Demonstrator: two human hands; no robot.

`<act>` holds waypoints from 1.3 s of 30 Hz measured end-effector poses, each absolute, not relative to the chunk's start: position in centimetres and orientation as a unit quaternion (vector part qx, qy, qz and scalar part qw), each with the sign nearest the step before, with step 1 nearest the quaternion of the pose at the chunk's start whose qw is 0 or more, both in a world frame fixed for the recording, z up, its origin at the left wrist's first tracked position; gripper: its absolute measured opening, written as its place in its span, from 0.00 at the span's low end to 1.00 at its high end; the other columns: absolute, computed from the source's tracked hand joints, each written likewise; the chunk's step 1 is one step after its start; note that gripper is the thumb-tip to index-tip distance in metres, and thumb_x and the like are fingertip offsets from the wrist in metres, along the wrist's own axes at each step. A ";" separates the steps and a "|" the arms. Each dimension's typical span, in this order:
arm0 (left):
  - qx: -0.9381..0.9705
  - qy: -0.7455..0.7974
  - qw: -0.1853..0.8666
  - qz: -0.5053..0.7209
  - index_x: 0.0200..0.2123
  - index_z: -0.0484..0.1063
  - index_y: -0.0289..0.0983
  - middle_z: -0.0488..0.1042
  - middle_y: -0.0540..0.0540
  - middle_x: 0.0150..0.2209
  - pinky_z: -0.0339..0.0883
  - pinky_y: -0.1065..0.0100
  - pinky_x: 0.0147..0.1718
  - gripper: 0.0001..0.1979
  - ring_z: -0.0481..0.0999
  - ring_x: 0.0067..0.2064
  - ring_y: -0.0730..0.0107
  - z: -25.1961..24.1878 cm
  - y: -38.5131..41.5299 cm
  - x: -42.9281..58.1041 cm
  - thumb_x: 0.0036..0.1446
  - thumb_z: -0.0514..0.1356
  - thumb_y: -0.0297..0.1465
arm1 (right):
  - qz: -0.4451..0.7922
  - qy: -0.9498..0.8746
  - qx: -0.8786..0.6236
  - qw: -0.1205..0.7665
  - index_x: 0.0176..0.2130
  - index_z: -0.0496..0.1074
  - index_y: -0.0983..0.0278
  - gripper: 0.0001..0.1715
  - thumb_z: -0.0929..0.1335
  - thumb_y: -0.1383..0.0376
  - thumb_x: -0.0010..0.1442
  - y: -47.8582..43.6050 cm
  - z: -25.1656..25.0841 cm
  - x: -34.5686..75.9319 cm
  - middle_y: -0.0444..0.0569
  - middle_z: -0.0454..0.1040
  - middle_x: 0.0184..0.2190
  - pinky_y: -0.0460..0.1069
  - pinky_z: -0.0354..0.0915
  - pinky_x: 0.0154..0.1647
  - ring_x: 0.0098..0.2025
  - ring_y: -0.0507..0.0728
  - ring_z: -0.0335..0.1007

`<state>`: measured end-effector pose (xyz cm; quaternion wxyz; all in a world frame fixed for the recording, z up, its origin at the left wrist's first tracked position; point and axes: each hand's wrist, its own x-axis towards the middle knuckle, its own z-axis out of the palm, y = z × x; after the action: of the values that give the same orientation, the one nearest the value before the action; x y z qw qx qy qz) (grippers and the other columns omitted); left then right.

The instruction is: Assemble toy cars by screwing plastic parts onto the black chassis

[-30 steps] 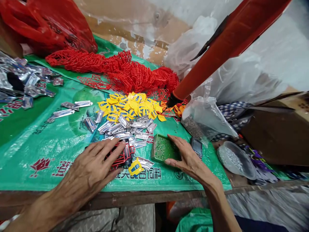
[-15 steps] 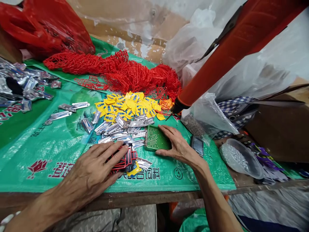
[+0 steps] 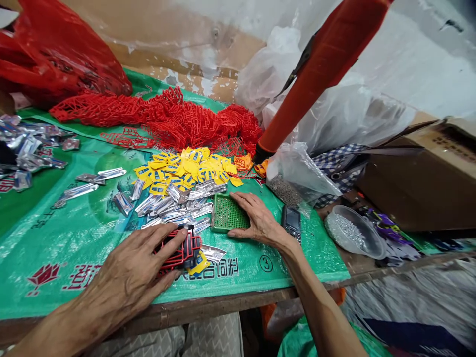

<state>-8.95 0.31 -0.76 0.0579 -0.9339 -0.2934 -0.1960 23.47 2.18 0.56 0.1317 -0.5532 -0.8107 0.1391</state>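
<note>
My left hand (image 3: 136, 263) is closed around a red cage-like plastic frame on a black part (image 3: 183, 250), near the front edge of the table. Its fingers lie over the top and hide some of it. A yellow piece (image 3: 199, 264) and a silver strip (image 3: 214, 254) lie beside that part. My right hand (image 3: 258, 218) grips the right side of a small green tray (image 3: 222, 229), thumb at the front and fingers at the back. Small metal screws sit in the tray's grid. Silver strips (image 3: 174, 210) and yellow pieces (image 3: 189, 168) are heaped behind my hands.
An orange power screwdriver (image 3: 297, 96) slants down over the table, tip near the yellow heap. Red plastic frames (image 3: 201, 121) pile up behind. To the right are a black phone (image 3: 291, 222), a bag of screws (image 3: 284, 191) and a clear tub (image 3: 377, 246) of small metal parts.
The view has turned, so most things sit further left in the picture. Both hands keep their holds, on the red and black part and on the green tray.
</note>
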 end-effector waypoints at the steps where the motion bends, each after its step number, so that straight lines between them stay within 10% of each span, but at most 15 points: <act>1: -0.935 -0.290 0.062 -0.195 0.62 0.61 0.35 0.70 0.36 0.55 0.72 0.54 0.45 0.22 0.73 0.51 0.52 -0.8 0.4 -8.9 0.68 0.50 0.36 | 0.139 -0.811 -0.553 0.132 0.68 0.57 0.63 0.56 0.71 0.39 0.52 2.2 0.4 23.5 0.61 0.62 0.66 0.68 0.48 0.72 0.69 0.66 0.57; 15: -0.941 -0.276 0.037 -0.193 0.61 0.63 0.37 0.73 0.37 0.55 0.72 0.56 0.47 0.21 0.75 0.51 0.52 -0.4 1.1 -8.1 0.66 0.54 0.34 | 0.112 -0.811 -0.546 0.175 0.71 0.52 0.59 0.56 0.70 0.39 0.54 1.3 1.3 23.6 0.58 0.60 0.68 0.67 0.46 0.74 0.70 0.65 0.55; 23: -0.950 -0.267 -0.008 -0.159 0.57 0.67 0.36 0.75 0.38 0.51 0.72 0.58 0.43 0.22 0.77 0.47 0.54 0.8 1.6 -8.1 0.61 0.64 0.36 | 0.035 -0.801 -0.550 0.233 0.47 0.74 0.63 0.12 0.65 0.62 0.68 -6.3 2.0 18.7 0.53 0.77 0.42 0.54 0.73 0.43 0.44 0.58 0.74; 39: -0.942 -0.268 -0.064 -0.190 0.59 0.61 0.34 0.76 0.40 0.51 0.72 0.59 0.46 0.25 0.77 0.48 0.56 1.5 1.3 -8.1 0.62 0.63 0.32 | -0.042 -0.800 -0.565 0.197 0.51 0.72 0.67 0.17 0.60 0.71 0.68 -6.5 -1.4 13.8 0.57 0.75 0.42 0.57 0.71 0.40 0.40 0.61 0.69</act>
<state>-8.08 1.28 1.55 -0.0643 -0.9424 -0.2675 -0.1904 13.82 -6.46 -1.43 0.1975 -0.5647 -0.8003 -0.0416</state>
